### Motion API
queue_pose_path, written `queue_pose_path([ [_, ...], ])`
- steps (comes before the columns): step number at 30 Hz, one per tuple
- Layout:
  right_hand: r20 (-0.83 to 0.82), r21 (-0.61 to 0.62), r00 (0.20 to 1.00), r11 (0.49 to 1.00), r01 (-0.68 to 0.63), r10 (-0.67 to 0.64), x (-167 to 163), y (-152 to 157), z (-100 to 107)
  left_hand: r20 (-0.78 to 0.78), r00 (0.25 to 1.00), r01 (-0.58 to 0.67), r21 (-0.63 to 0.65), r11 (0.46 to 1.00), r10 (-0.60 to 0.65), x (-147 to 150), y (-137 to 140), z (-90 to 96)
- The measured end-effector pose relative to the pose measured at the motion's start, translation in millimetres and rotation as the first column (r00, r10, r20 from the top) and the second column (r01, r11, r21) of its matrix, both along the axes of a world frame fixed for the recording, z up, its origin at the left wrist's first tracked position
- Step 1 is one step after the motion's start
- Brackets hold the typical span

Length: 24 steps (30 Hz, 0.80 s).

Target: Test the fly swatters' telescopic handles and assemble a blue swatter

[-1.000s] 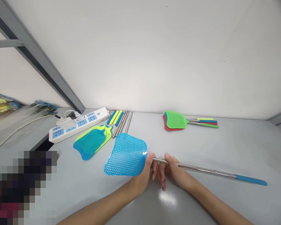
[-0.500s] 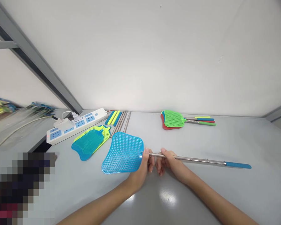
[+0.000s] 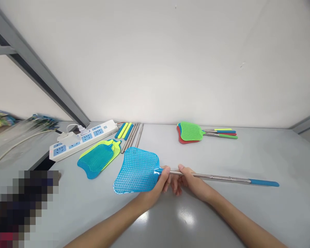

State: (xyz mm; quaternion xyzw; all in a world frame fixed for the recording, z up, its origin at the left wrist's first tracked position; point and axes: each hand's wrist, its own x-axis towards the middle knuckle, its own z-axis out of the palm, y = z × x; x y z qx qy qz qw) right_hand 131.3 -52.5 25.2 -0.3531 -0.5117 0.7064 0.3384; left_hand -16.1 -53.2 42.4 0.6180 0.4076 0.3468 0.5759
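Observation:
A fly swatter with a blue mesh head (image 3: 138, 171), a thin metal telescopic rod (image 3: 219, 177) and a blue grip (image 3: 264, 182) lies across both my hands. My left hand (image 3: 162, 182) pinches it where the head's neck meets the rod, thumb on top. Just to the right, my right hand (image 3: 187, 181) holds the rod between thumb and fingers. The rod is drawn out, its grip pointing right. Behind the swatter head lie loose blue and yellow swatter heads (image 3: 96, 160), several metal rods (image 3: 130, 139) and blue and yellow grip sleeves (image 3: 125, 131).
A white power strip (image 3: 82, 139) with plugs stands at the back left. Near the wall rests a stack of assembled swatters (image 3: 191, 132), green on top. Plastic-wrapped packs (image 3: 38, 124) lie at far left. A pixelated patch covers the lower left corner.
My left thumb has slid slightly right from the head's neck toward the rod, baring more of the blue neck. The right hand keeps its hold; the view has shifted a little.

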Motion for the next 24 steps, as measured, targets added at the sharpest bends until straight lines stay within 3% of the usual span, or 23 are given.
queue_pose_path([
  [5, 0.018, 0.012, 0.999, 0.999, -0.029, 0.029, 0.7, -1.3, 1.6, 0.135, 0.989, 0.065, -0.064, 0.996, -0.056, 2.1, 0.7, 0.4],
  [12, 0.017, -0.001, 1.000, 1.000, -0.014, 0.014, -0.5, 0.4, -0.5, 0.149, 0.987, -0.047, -0.076, 0.996, 0.058, 3.5, -1.0, -4.3],
  [17, 0.019, -0.013, 1.000, 1.000, -0.006, 0.006, -1.1, 1.0, -0.2, 0.196, 0.981, 0.020, -0.079, 0.997, -0.005, 3.7, -1.0, -4.3],
  [24, 0.091, 0.059, 0.996, 0.998, -0.022, 0.017, -2.1, -1.1, 1.7, 0.246, 0.968, 0.074, -0.110, 0.991, -0.045, 6.6, -1.3, -20.3],
])
